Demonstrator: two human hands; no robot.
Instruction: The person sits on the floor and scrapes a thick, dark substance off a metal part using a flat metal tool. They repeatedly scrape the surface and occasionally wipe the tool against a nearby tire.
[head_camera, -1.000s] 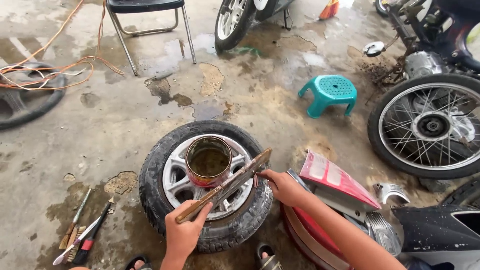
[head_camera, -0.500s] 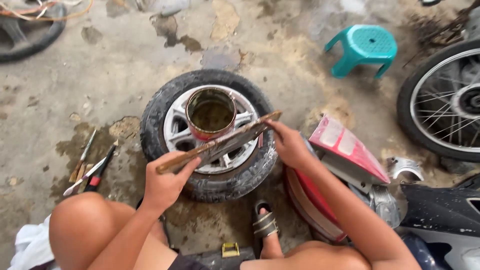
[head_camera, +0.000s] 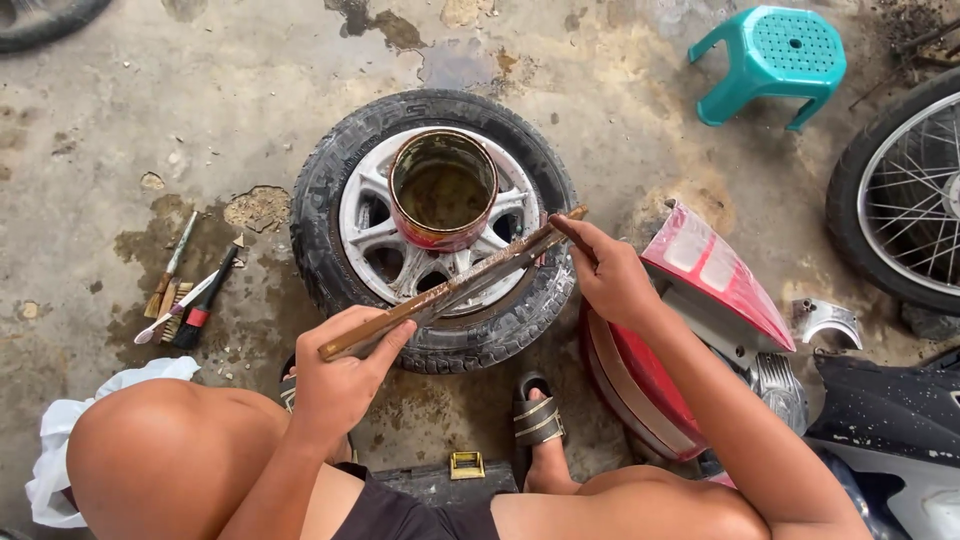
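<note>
Two hands hold one long, flat, rusty metal bar (head_camera: 455, 285) above a car wheel (head_camera: 437, 228) lying flat at the centre of the frame. The left hand (head_camera: 345, 378) is wrapped around the bar's lower-left end; the right hand (head_camera: 605, 275) pinches the upper-right end between thumb and fingers. The bar's long axis runs diagonally, from lower left up to upper right, crossing the alloy rim just below a rusty open tin can (head_camera: 443, 190) that stands on the hub. Judging by this, the bar is only held in position; the tyre looks seated on its rim. Brushes (head_camera: 185, 290) lie untouched on the concrete at left.
</note>
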